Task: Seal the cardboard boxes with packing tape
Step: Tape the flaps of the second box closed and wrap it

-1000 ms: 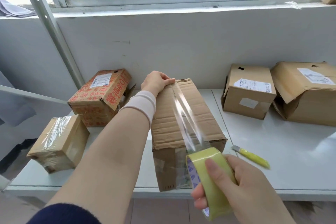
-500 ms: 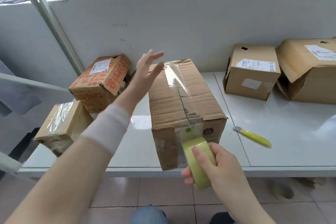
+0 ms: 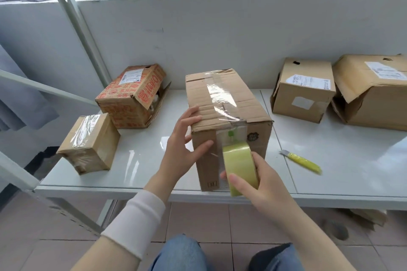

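Of the five cartons on the white table, the large torn box at far right gapes open. The labelled box beside it shows no fresh tape, and the red-printed box has a side flap ajar. Only the small box on the left looks wrapped.

The centre box is mid-seal. A clear tape strip runs along its top seam and down the near face, not yet cut; the yellow utility knife lies apart to the right.

The right hand is curled round the tape roll, thumb across its outer band, holding it against the near face. The left hand is spread, fingertips on the top edge and thumb apparently touching the front, bracing rather than gripping.
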The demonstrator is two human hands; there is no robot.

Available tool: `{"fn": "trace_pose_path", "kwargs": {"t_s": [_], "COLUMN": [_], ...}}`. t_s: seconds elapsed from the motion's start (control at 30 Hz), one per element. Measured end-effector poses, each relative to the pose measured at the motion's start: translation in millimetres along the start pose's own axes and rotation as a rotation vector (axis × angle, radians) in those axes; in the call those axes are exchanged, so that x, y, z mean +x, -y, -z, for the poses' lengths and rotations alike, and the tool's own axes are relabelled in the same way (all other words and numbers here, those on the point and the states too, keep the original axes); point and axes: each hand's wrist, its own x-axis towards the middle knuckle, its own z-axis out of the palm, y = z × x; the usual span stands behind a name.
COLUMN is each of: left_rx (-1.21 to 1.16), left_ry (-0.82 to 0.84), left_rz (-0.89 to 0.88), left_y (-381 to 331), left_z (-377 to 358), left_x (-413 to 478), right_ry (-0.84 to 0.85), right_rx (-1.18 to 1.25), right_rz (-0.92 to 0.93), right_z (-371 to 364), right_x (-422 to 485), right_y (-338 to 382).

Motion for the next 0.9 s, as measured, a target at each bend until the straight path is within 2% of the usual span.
{"fn": "trace_pose_path", "kwargs": {"t_s": [0.17,0.23,0.33,0.4,0.47,0.53,0.7,0.8,0.9], "left_rx": [-0.063,-0.046,0.133,0.251,0.281,0.296,-0.17,-0.24,-0.186], "left_ry": [-0.126,-0.154,-0.119,-0.105,-0.113,-0.117,-0.14,-0.157,-0.114], "left_rz": [0.094,0.183,0.35,0.417,0.451,0.504,0.6,0.598,0.627], "left_y": [-41.0,-57.9,-67.9,-65.5,-57.7,-43.8,-7.7,2.9,4.5], "left_z": [10.8,19.5,28.4,27.3,25.1,24.1,24.6,25.0,23.9], "left_x": [35.5,59.1,98.7,122.3,144.5,162.4,179.4,193.7,209.0], "right_ry": [-0.037,-0.045,-0.056,-0.06,-0.057,-0.067,-0.1,-0.123,-0.16], "right_rx": [0.073,0.138,0.166,0.271,0.352,0.336,0.201,0.185,0.202], "right_rz": [0.197,0.238,0.235,0.201,0.199,0.225,0.319,0.362,0.365], "right_z": [15.9,22.2,30.1,35.3,40.2,42.8,38.3,38.1,39.7], "right_x": [15.9,32.1,70.3,99.1,126.3,150.8,183.1,194.7,206.4], "right_y": [51.6,80.0,107.1,114.4,114.6,107.3,80.2,73.8,76.7]}}
